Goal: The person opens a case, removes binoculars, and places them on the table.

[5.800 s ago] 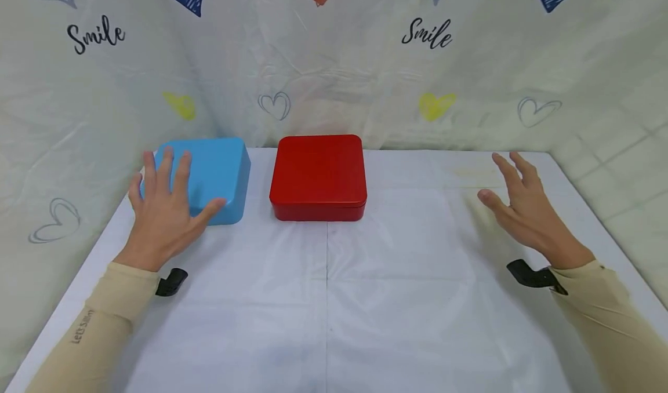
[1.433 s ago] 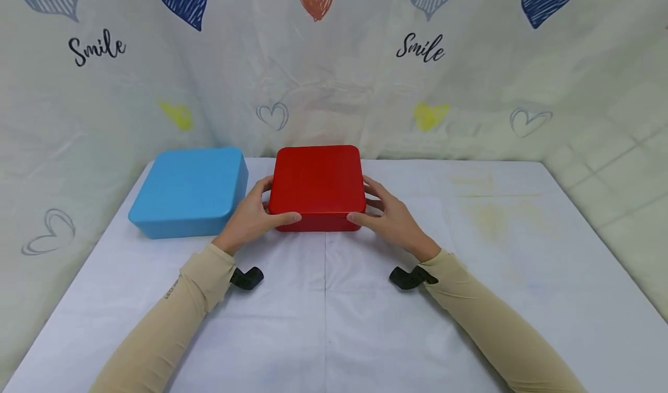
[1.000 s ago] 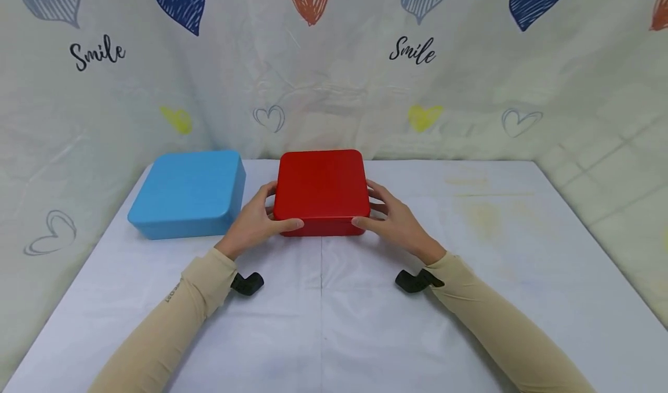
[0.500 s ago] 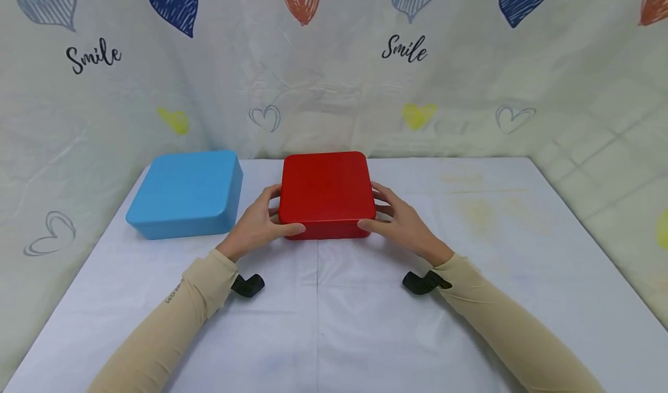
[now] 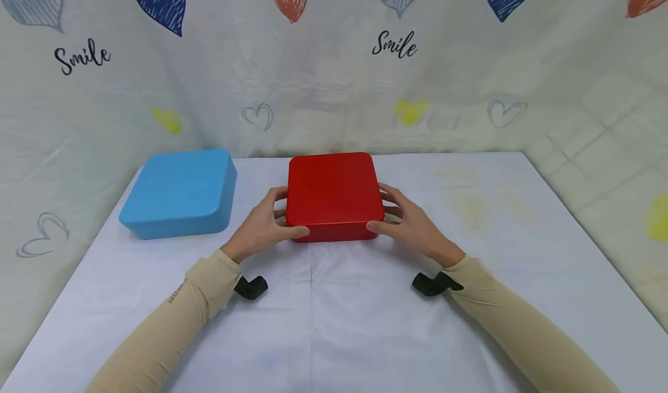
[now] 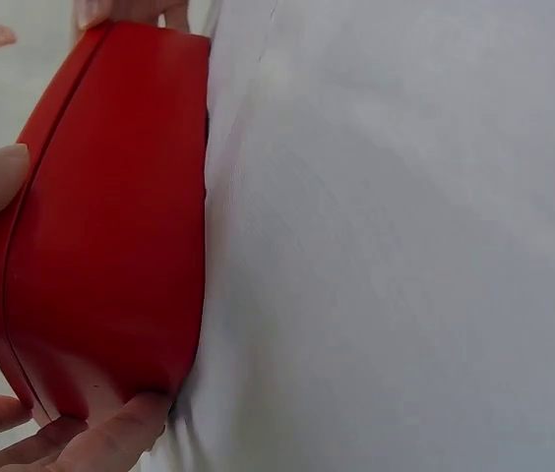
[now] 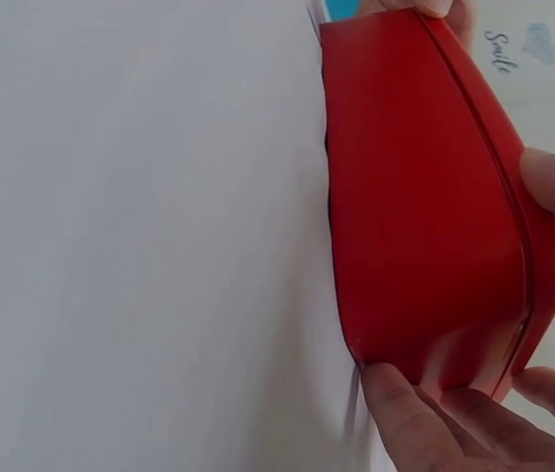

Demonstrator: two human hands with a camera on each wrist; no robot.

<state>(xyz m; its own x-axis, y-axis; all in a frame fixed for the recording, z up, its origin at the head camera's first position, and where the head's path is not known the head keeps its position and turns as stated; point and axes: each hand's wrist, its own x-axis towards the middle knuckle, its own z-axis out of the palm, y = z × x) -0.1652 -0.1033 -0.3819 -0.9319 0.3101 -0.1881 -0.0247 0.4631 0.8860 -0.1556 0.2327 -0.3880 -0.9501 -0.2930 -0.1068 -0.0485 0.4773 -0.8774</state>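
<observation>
A red lidded box (image 5: 335,189) with rounded corners sits near the back middle of the table in the head view. My left hand (image 5: 261,226) grips its left side, thumb on the front edge and fingers along the side. On the opposite side my right hand (image 5: 416,229) holds it the same way. The seam under the lid shows on the red box (image 6: 110,206) in the left wrist view, and both wrist views show its bottom edge along the white cloth. To the left of my left hand lies a blue box (image 5: 177,189), apart from the red one.
A white cloth (image 5: 334,323) with a centre crease covers the table. Behind it hangs a pale curtain (image 5: 323,74) printed with hearts and "Smile". Faint yellowish stains (image 5: 469,207) mark the cloth at right. Black wrist mounts (image 5: 251,287) stick out by both sleeves.
Both hands were apart at first, the left over the blue box; they then took the red box's sides. The red box has since shifted right, away from the blue box. The view has turned slightly.
</observation>
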